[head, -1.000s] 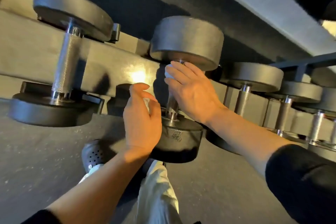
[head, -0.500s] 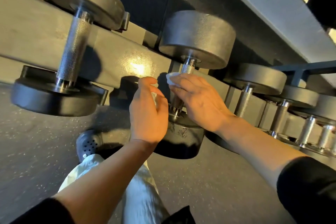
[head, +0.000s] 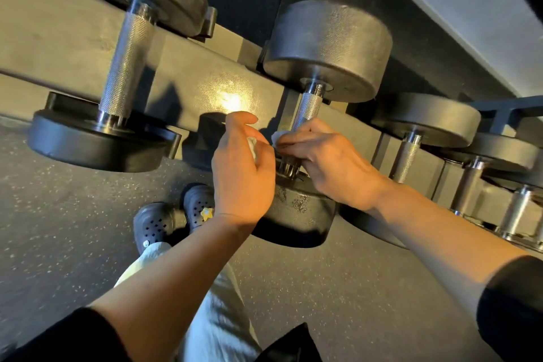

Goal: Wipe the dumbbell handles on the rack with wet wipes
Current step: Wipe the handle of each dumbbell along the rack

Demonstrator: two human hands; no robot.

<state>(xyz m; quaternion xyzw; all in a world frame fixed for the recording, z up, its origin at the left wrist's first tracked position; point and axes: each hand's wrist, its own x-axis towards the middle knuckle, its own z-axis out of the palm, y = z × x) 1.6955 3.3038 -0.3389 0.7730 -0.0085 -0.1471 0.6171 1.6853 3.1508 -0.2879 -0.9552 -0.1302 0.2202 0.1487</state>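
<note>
Speckled gym floor (head: 73,244), right hand (head: 329,167) fingers curled gripping wipe (head: 277,136) round half-hidden dumbbell handle (head: 308,109), left hand (head: 241,176) clutching wipe scrap.

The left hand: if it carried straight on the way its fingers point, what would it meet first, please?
Probably the rack beam just beyond the left hand, which holds a white wipe; depth is uncertain.

Bare forearms, black sleeves (head: 511,311) pushed up toward elbows. Light grey-white trousers (head: 211,317). Black perforated clogs (head: 154,225), one fitted with a yellow star-shaped charm (head: 207,212).
</note>
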